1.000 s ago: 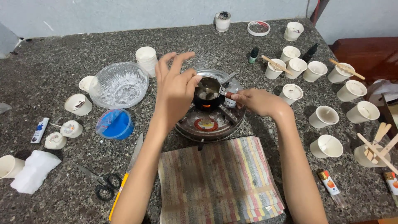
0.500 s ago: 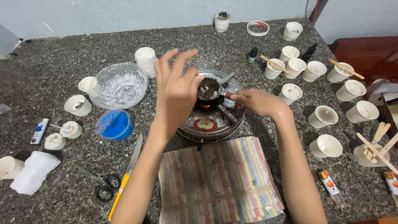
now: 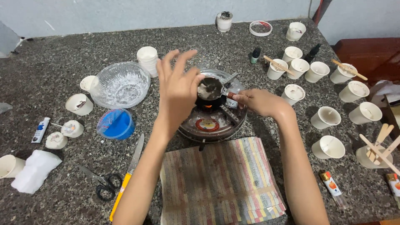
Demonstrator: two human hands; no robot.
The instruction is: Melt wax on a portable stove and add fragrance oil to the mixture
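Person's left hand (image 3: 179, 89) raised over the small dark melting pot (image 3: 210, 88), fingers spread and pointing up, thumb and forefinger pinched tog. at the pot's left rim; whether anything sits in the pinch cannot be told. Right hand (image 3: 260, 102) closed round the pot's handle (image 3: 230, 95), fingers wrapped, knuckles toward cam.

Pot sits at centre of view, above a round metal tray (image 3: 210, 125) w/ a small flame (image 3: 207, 107) glowing orange just under it. Pot contents: pale lump in dark liquid, detail unclear.

Just below tray: striped cloth (image 3: 221, 183) flat on the speckled stone counter (image 3: 62, 54).

Left of tray: clear glass bowl (image 3: 121, 85), whitish inside. Blue lidded tub (image 3: 116, 123) near it, toward cam. Stack of white cups (image 3: 148, 60) beside bowl's far right edge. Yellow-handled knife (image 3: 129, 175) and black-handled scissors (image 3: 100, 181) lie near person's left forearm. White crumpled bag (image 3: 35, 171) at far left edge.

Right of tray: many white paper cups (image 3: 329, 146) well spread, several w/ wicks inside, 2 w/ wooden sticks (image 3: 349, 69) laid across. 1 cup at right edge holds a bundle of wooden sticks (image 3: 381, 143). Lighter (image 3: 332, 187) lies near lower right, apart from cups. Small dark bottle (image 3: 255, 55) stands beyond the tray.
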